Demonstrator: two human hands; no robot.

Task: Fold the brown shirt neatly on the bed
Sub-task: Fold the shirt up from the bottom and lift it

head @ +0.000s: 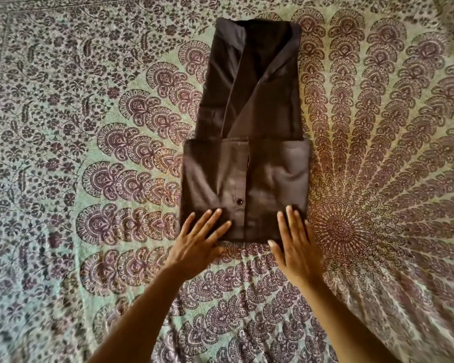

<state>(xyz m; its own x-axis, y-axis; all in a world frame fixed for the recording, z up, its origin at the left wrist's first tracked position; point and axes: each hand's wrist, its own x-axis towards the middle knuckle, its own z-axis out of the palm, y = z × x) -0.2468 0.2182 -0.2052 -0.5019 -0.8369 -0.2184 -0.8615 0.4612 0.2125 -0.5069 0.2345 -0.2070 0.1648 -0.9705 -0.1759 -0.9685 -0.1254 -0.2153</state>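
The brown shirt (249, 132) lies flat on the bed as a long narrow strip, its sides and sleeves folded inward. Its near end is folded up over itself into a rectangular panel with a button and placket showing. My left hand (198, 239) lies flat with fingers spread on the near left corner of that panel. My right hand (295, 244) lies flat with fingers together on the near right corner. Both palms press on the near fold edge and partly rest on the bedsheet. Neither hand grips the cloth.
A patterned bedsheet (89, 153) in green and purple with a peacock-feather mandala print covers the bed all around the shirt. Its border runs along the left and far edges. Small wrinkles show in the sheet at the near right.
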